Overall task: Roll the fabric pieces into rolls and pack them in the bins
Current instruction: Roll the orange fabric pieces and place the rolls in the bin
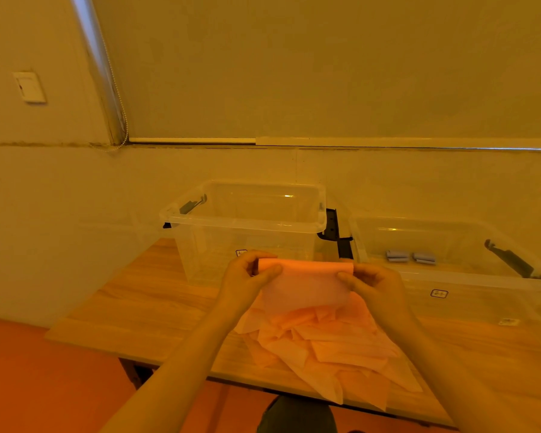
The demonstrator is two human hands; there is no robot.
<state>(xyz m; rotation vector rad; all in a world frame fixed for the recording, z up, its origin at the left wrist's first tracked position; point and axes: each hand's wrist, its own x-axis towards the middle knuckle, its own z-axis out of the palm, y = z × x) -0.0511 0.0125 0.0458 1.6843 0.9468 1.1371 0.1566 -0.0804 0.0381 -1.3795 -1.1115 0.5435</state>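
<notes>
Pink fabric piece [305,284] half-rolled, above pile [319,342]; clear bins [244,218] behind.

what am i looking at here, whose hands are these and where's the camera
There is no machine here: a person wears a camera on the head, looking down at their own two hands. The left hand and right hand pinch the ends of a pink fabric piece, its top edge partly rolled. More pink fabric pieces lie heaped on the wooden table. Behind stand two clear bins: the left bin looks empty, the right bin holds two small grey rolls.
</notes>
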